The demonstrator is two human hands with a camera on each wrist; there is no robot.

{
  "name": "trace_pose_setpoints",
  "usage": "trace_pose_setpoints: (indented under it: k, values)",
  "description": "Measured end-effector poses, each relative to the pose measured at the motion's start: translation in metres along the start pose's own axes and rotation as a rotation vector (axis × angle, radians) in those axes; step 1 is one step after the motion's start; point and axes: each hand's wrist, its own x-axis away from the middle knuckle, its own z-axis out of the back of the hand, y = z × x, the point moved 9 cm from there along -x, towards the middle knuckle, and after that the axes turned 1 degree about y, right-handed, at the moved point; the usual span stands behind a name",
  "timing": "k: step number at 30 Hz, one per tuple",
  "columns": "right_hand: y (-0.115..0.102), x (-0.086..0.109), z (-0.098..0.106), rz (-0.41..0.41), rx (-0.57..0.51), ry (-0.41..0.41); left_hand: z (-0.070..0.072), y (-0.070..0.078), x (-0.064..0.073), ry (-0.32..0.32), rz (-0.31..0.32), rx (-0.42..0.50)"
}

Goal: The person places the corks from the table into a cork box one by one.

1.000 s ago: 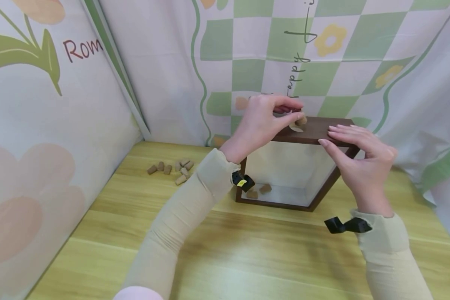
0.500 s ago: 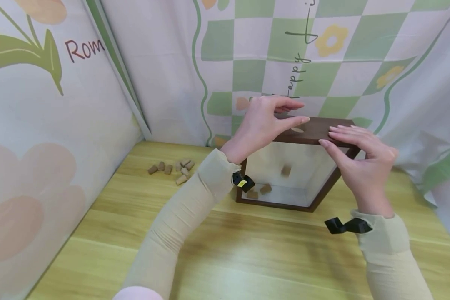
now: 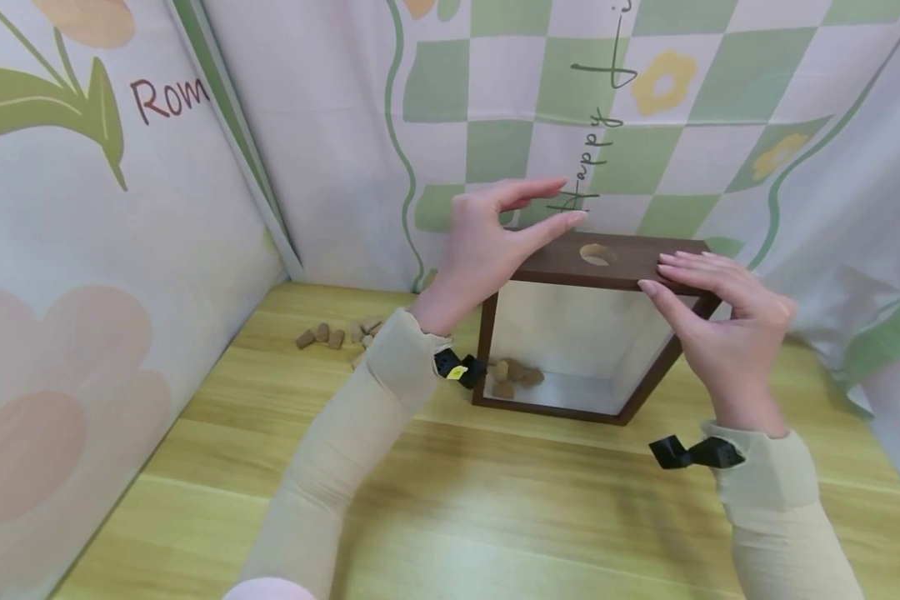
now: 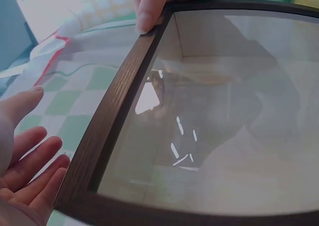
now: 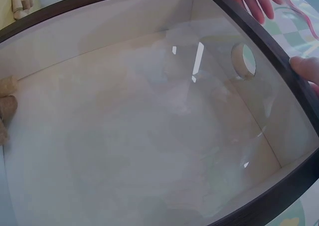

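Observation:
A dark brown wooden frame box point(image 3: 555, 267) with a clear front stands upright on the table. In its top is a round hole point(image 3: 597, 254). My left hand point(image 3: 487, 242) hovers over the top's left end, thumb and fingers spread apart with nothing between them. Flat fingers of my right hand point(image 3: 735, 321) rest on the top's right end, while its thumb touches the front edge. Several corks point(image 3: 517, 375) lie inside at the bottom left; the right wrist view also shows corks point(image 5: 7, 106) there. Both hands appear beside the frame in the left wrist view.
Several loose corks point(image 3: 322, 335) lie on the wooden table point(image 3: 217, 433) left of the box, some hidden behind my left sleeve. A patterned curtain point(image 3: 495, 150) hangs close behind the box, and a printed white panel point(image 3: 67, 292) borders the table's left side.
My left hand let go of a cork at the hole; it fell inside the box and joined the others. The hand then drew back left. My right hand stayed put.

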Motion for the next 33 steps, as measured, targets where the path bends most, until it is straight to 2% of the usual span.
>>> trace_pose_setpoints:
  k: [11,17,24,27,33]
  values:
    - [0.001,-0.001,0.001,-0.01,-0.009,0.003,0.052,-0.014,0.018,0.172,0.05,-0.003]
    - [0.001,-0.002,0.0,-0.012,-0.004,0.0,0.081,-0.022,0.031,0.232,0.062,-0.001]
    - [0.002,-0.003,0.001,-0.011,-0.002,-0.003,0.105,-0.048,0.054,0.239,0.16,-0.037]
    - [0.002,-0.002,0.001,-0.01,0.004,-0.017,0.11,-0.065,0.069,0.224,0.223,-0.07]
    - [0.003,0.001,0.001,-0.009,-0.003,-0.017,0.121,-0.094,0.103,0.194,0.311,-0.153]
